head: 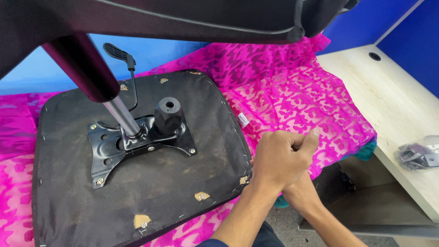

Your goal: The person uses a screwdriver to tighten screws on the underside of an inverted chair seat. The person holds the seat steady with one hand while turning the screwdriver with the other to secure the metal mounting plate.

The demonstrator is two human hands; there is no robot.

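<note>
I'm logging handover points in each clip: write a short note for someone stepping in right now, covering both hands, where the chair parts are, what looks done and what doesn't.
Hands: the front hand is closed in a fist just off the seat's right edge; I cannot tell if it holds anything. The other hand is mostly hidden behind it, only its wrist showing.
Parts: the upturned chair seat lies on the pink cloth. The black mechanism plate is on its underside with screws showing at the corners, lever sticking up, gas cylinder seated in the plate. A bag of small hardware sits on the desk.
Done: plate mounted, cylinder inserted.
Left: not visible whether the screws are tight.
</note>
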